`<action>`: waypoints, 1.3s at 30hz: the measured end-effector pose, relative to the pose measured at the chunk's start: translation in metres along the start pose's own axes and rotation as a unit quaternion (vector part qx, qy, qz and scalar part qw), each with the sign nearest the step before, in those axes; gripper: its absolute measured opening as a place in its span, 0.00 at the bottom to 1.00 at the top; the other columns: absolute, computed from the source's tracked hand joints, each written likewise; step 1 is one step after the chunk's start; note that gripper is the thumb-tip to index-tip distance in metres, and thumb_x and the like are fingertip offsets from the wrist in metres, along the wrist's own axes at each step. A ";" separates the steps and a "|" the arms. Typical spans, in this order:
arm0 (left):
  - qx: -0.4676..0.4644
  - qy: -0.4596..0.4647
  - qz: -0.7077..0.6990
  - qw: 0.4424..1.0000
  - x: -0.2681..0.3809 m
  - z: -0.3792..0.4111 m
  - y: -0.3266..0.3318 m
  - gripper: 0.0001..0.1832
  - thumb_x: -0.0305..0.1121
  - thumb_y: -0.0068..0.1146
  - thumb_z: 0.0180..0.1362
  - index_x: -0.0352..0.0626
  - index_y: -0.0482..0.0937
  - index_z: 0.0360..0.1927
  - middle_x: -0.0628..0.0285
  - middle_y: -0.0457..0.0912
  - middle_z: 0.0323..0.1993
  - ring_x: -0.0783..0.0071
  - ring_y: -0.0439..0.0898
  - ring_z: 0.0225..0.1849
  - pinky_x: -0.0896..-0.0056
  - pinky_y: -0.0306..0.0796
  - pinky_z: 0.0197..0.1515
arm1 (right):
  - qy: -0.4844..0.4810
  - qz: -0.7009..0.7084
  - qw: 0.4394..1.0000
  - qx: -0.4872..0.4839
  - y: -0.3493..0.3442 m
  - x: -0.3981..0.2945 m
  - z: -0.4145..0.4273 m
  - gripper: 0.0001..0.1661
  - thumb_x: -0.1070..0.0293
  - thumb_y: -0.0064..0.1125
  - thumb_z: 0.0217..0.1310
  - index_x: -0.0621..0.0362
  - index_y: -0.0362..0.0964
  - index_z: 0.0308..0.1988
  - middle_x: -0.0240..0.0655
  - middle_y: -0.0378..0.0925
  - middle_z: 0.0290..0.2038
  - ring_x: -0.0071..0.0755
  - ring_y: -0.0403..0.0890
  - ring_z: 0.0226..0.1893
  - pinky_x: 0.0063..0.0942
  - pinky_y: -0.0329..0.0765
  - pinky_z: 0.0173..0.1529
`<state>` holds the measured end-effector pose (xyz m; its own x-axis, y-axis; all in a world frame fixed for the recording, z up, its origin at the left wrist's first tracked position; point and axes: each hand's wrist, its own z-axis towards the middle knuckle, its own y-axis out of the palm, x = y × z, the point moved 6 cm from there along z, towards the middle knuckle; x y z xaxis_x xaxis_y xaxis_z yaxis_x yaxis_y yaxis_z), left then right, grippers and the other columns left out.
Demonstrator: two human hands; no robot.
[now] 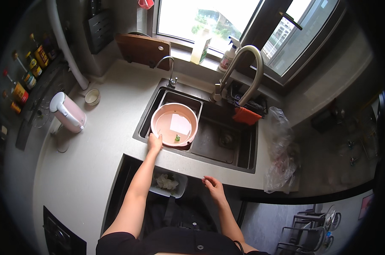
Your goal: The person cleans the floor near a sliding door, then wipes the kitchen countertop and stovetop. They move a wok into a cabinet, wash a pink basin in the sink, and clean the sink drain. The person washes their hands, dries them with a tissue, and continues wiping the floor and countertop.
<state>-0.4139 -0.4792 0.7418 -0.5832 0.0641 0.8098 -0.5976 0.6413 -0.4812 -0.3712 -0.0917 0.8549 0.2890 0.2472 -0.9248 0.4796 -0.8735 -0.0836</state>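
A round pink basin (163, 110) sits over the left part of the dark sink (211, 140). Water appears to be in it, and a small green leaf piece (177, 138) lies near its front wall. My left hand (155, 142) grips the basin's front left rim, thumb on the inside. My right hand (212, 186) is in front of the counter edge, fingers loosely curled, with nothing visible in it. Between my arms, below the counter, is a white bin (183, 188) holding pale crumpled scraps. A tall curved faucet (258, 68) rises behind the sink, beside an orange cloth (246, 116).
A pink electric kettle (72, 116) and a small bowl (92, 97) stand on the left counter. Clear plastic bags (280, 156) lie right of the sink. A smaller tap (171, 73), a wooden board (141, 49), a jug (201, 47) and a spray bottle (227, 58) are behind it.
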 end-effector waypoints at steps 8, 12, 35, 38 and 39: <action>0.058 0.034 0.182 0.981 0.072 0.014 -0.017 0.18 0.41 0.60 0.47 0.32 0.81 0.32 0.40 0.81 0.36 0.45 0.80 0.42 0.52 0.73 0.46 | 0.038 0.003 0.999 -0.028 -0.044 0.015 0.056 0.17 0.65 0.52 0.65 0.61 0.72 0.51 0.35 0.79 0.44 0.25 0.78 0.45 0.23 0.73 0.48; 0.079 0.075 0.199 0.974 0.091 0.010 -0.024 0.18 0.41 0.59 0.47 0.31 0.81 0.29 0.39 0.80 0.33 0.43 0.80 0.39 0.51 0.73 0.45 | 0.010 -0.020 0.998 -0.052 -0.059 0.004 0.103 0.17 0.66 0.53 0.64 0.62 0.72 0.50 0.34 0.79 0.43 0.25 0.78 0.45 0.23 0.72 0.48; 0.118 0.268 0.322 0.901 0.253 -0.047 -0.009 0.13 0.36 0.51 0.48 0.34 0.76 0.21 0.42 0.79 0.24 0.42 0.79 0.29 0.48 0.72 0.35 | 0.071 0.052 0.993 -0.083 -0.099 0.029 0.168 0.16 0.68 0.51 0.65 0.62 0.72 0.50 0.34 0.80 0.43 0.24 0.78 0.44 0.20 0.72 0.45; 0.109 0.311 0.359 0.873 0.290 -0.062 0.008 0.12 0.37 0.50 0.49 0.37 0.76 0.21 0.46 0.79 0.23 0.45 0.79 0.27 0.49 0.73 0.32 | 0.057 0.059 0.994 -0.073 -0.107 0.041 0.168 0.16 0.68 0.51 0.64 0.62 0.72 0.49 0.35 0.80 0.42 0.24 0.78 0.43 0.21 0.73 0.45; 0.109 0.333 0.366 0.862 0.297 -0.063 0.014 0.13 0.37 0.50 0.49 0.36 0.75 0.20 0.45 0.79 0.22 0.44 0.78 0.27 0.49 0.72 0.32 | 0.060 0.071 0.994 -0.065 -0.107 0.040 0.167 0.16 0.69 0.51 0.64 0.64 0.72 0.49 0.36 0.80 0.42 0.25 0.79 0.43 0.21 0.73 0.46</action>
<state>-0.5609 -0.4036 0.9968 -0.4453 0.8622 0.2414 -0.3354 0.0893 -0.9378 -0.5499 -0.0585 0.7651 0.4543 0.1801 -0.8725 0.5277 -0.8434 0.1007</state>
